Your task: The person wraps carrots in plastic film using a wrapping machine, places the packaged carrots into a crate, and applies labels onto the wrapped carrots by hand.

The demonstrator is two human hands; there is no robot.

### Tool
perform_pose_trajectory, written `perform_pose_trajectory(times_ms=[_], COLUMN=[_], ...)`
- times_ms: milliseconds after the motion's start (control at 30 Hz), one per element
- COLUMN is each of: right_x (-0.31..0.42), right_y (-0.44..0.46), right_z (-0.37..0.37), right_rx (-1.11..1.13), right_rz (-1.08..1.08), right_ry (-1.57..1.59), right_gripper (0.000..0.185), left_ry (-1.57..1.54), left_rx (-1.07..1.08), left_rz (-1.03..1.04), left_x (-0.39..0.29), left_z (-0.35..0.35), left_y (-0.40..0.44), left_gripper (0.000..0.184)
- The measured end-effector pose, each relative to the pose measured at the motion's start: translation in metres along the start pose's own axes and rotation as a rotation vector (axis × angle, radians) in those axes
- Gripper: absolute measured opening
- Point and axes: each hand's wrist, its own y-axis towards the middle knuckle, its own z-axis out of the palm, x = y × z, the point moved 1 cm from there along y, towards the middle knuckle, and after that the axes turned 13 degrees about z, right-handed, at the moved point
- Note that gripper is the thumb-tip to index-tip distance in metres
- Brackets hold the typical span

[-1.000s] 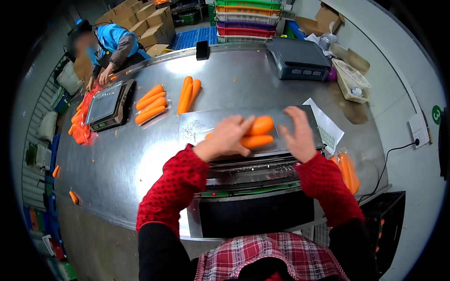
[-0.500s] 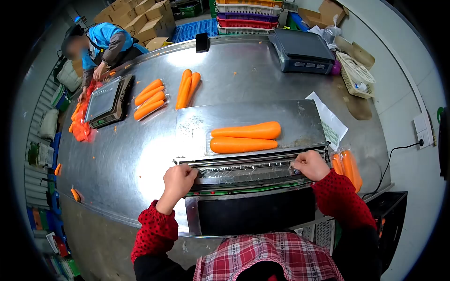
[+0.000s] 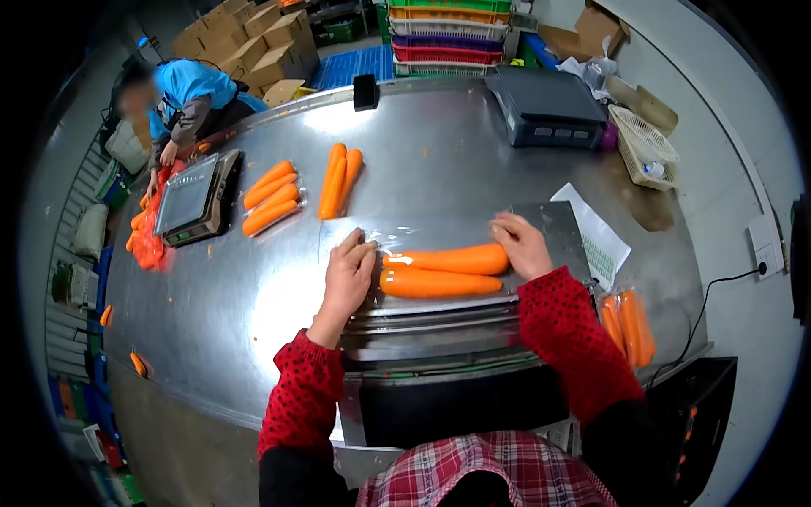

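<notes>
Two carrots [image 3: 441,284] lie side by side on the metal plate of the wrapping machine [image 3: 553,221], tips pointing opposite ways. Clear plastic film [image 3: 404,233] stretches from the machine's front bars over them. At the left end of the carrots, my left hand [image 3: 346,272] pinches one side of the film. My right hand [image 3: 520,245] grips the other side, just past the right end of the upper carrot. The film's exact edges are hard to make out.
Loose carrots [image 3: 340,182] and a wrapped carrot pack [image 3: 272,199] lie beyond my left hand. A scale [image 3: 199,194] stands left, near a co-worker [image 3: 198,93] handling a red bag. A wrapped pack [image 3: 628,328] and printed paper [image 3: 596,237] are right.
Both hands have moved away from my body, from the machine's front bars to the far side of the carrots. The film has been drawn over the carrots with them.
</notes>
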Motion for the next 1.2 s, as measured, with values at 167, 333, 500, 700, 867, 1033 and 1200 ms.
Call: perform_pose_trajectory(times_ms=[167,333,500,700,867,1033,1200], right_x=[0.018,0.078,0.068,0.005,-0.028,-0.042,-0.03], right_y=[0.015,-0.024,-0.111,-0.199,-0.235,-0.253,-0.251], right_z=[-0.036,-0.06,-0.088,-0.075,-0.087,-0.066,-0.025], right_rx=[0.561,0.729,0.556,0.587,0.297,0.176,-0.205], right_rz=[0.034,0.38,-0.078,0.508,0.689,0.564,0.188], right_ry=[0.019,0.02,0.024,0.207,0.582,0.385,0.284], right_gripper=[0.023,0.021,0.019,0.02,0.021,0.011,0.006], left_ry=[-0.219,-0.681,-0.502,-0.536,-0.404,-0.526,-0.557], left_rx=[0.327,0.155,0.129,0.266,0.211,-0.016,-0.329], left_rz=[-0.221,-0.478,-0.361,-0.755,-0.86,-0.545,-0.584], left_x=[-0.022,-0.056,-0.135,-0.141,-0.125,-0.127,-0.12], left_z=[-0.046,-0.068,-0.122,-0.109,-0.114,-0.094,-0.079], left_y=[0.007,-0.009,-0.062,-0.141,-0.171,-0.197,-0.199], left_gripper=[0.022,0.019,0.012,0.01,0.013,0.009,0.02])
